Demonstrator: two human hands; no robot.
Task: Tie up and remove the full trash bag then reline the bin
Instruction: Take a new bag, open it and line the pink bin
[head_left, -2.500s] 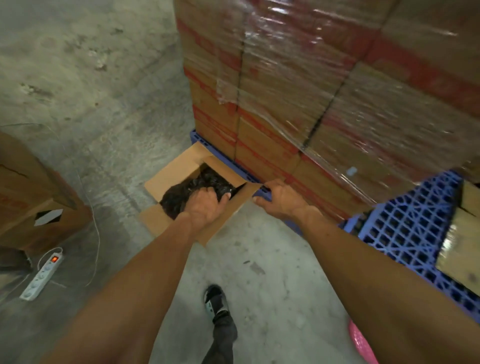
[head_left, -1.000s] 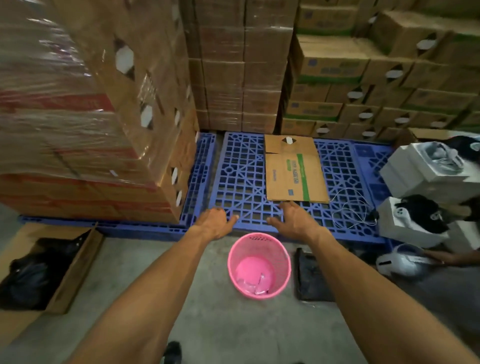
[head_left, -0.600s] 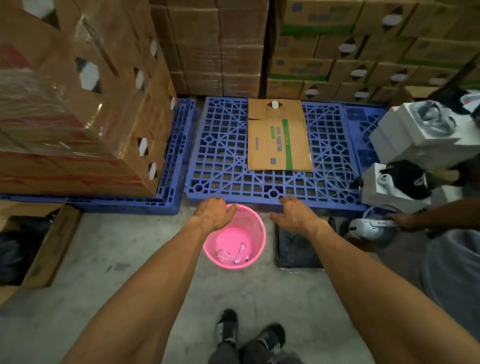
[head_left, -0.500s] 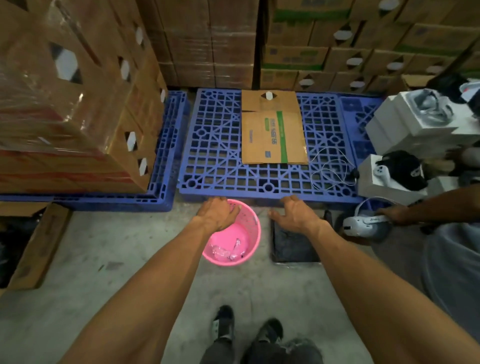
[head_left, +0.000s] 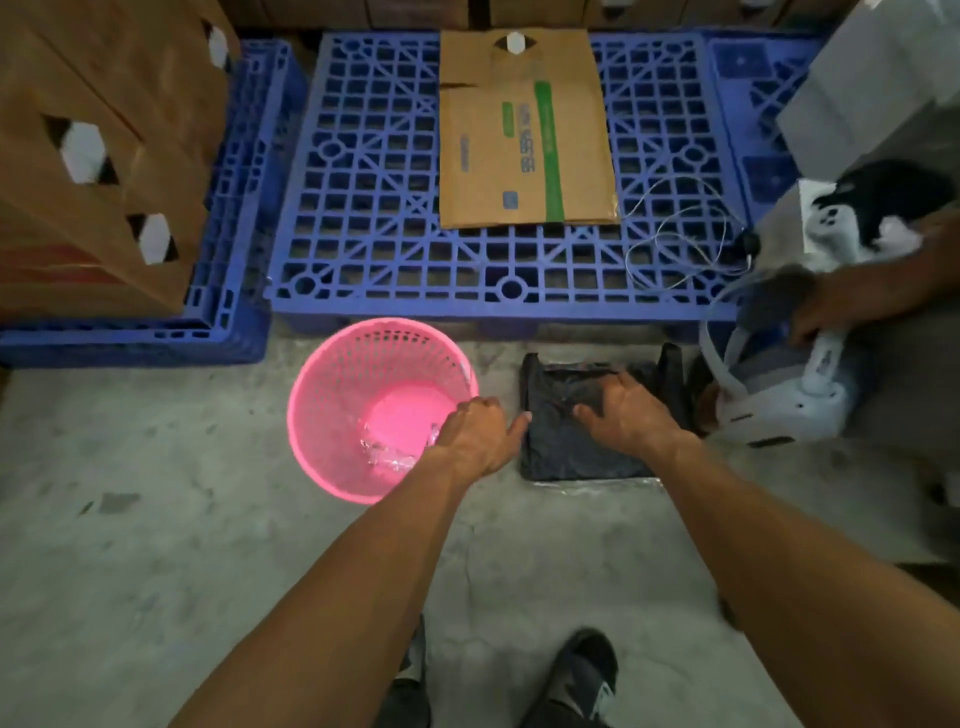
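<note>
We stand on a concrete floor (head_left: 156, 545) by blue pallets (head_left: 384, 208), right hand (head_left: 626, 410) spread flat on folded black bags (head_left: 566, 447), left hand (head_left: 475, 434) loose beside the pink bin (head_left: 332, 395).

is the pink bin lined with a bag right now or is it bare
Bare. The pink bin shows its mesh wall and pink bottom with only small clear scraps inside; the folded black bags lie beside it on the floor.

A round pink mesh bin (head_left: 332, 410) stands upright and unlined on the concrete floor (a few clear scraps in its bottom), just left of a flat folded stack of black bags (head_left: 566, 447).
</note>
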